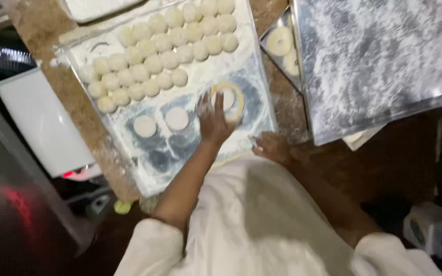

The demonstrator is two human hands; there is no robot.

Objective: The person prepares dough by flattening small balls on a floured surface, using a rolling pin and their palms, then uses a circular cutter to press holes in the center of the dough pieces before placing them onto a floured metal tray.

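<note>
— Now, at centre frame: what is the left hand [213, 121] doing?

— Fingers spread, it presses down on a round ring cutter [227, 100] that sits around a flattened dough disc [227, 99] on the floured tray [254, 115]. The right hand [271, 146] lies on the tray's lower right edge, floured; whether it is curled or flat, I cannot tell.

— And how should the cut go, by your reading?

— Press evenly, I would judge, with the ring centred on the disc and flat to the tray, the other hand steadying the edge so the tray does not slide.

— What lies beyond the hands?

— Two more flattened discs [176, 118] just left of the cutter, and rows of dough balls [159, 56] running toward the upper left. At upper right, a second floured metal tray [379, 61] partly covers a ring-shaped piece [280, 41]. A brown table [42, 25] carries it all; a white box [42, 122] stands at the left.
</note>
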